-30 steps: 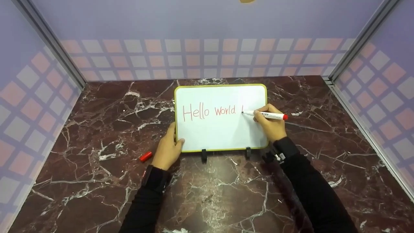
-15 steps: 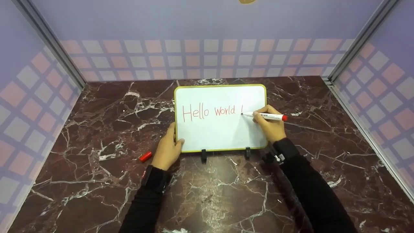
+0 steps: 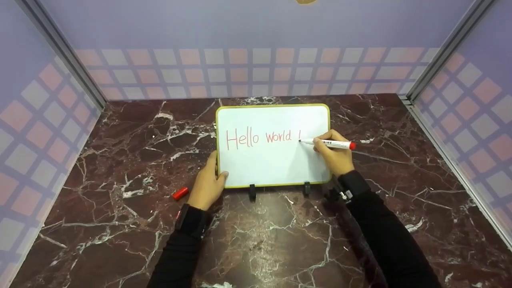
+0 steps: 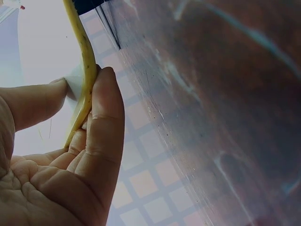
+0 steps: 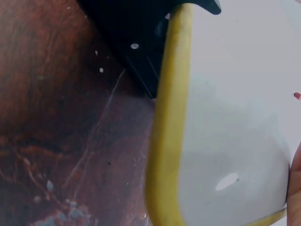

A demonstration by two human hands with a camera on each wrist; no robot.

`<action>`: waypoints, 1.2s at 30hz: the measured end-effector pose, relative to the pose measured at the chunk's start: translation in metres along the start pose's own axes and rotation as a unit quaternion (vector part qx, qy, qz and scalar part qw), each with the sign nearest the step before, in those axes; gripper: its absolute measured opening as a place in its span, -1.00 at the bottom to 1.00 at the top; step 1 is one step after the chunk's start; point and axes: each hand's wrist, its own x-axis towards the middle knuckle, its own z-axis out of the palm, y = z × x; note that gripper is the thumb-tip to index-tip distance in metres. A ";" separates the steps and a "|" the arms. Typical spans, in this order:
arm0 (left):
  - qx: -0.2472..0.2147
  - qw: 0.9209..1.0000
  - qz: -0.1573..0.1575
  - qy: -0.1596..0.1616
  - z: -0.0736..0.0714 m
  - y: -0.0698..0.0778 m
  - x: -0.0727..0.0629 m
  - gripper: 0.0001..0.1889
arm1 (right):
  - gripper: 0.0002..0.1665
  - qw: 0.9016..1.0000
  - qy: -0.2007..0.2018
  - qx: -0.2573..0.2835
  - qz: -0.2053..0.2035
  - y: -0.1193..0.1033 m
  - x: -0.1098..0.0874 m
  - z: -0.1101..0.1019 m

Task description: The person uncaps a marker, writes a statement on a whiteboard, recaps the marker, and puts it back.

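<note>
A whiteboard [image 3: 264,168] with a yellow rim leans on a black stand [image 3: 252,192] and bears "Hello world !" in red. At its lower left corner my left hand [image 3: 207,182] grips the edge, thumb on the front and fingers behind; the left wrist view shows this pinch on the yellow rim [image 4: 85,70]. My right hand [image 3: 335,155] holds a white marker [image 3: 336,144] with a red end, its tip at the foot of the exclamation mark. In the right wrist view only a sliver of that hand [image 5: 295,188] shows, and the marker is out of sight.
A red marker cap [image 3: 180,193] lies on the dark red marbled table [image 3: 120,224], left of my left hand. Purple walls with pink and white squares [image 3: 236,72] close off the back and both sides.
The marker tip has slid slightly down at the exclamation mark, uncovering more of its stroke. My left hand and the whiteboard stay in place.
</note>
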 end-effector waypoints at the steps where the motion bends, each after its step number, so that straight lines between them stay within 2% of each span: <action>1: 0.001 1.000 0.000 0.000 0.000 0.000 0.000 -0.27 | -0.87 1.000 0.000 -0.001 -0.001 0.000 0.000 0.000; 6: -0.004 1.000 0.004 -0.003 0.000 0.000 0.000 -0.27 | -0.89 1.000 0.001 -0.005 0.013 0.000 0.001 -0.001; 13: -0.004 1.000 0.003 -0.004 -0.001 -0.001 0.000 -0.26 | -0.79 0.997 0.023 0.064 0.042 0.011 0.006 -0.002; 20: 0.002 1.000 0.004 0.003 0.000 0.000 0.000 -0.27 | -0.81 0.996 0.019 0.080 0.028 0.026 0.004 -0.001; 27: 0.027 0.999 0.020 0.013 0.001 0.002 -0.001 -0.26 | -0.82 0.996 -0.003 0.093 -0.003 0.027 -0.008 0.004; 36: 0.058 0.998 0.018 0.026 0.004 0.004 -0.002 -0.27 | -0.83 0.995 -0.034 0.091 -0.022 0.032 -0.025 0.012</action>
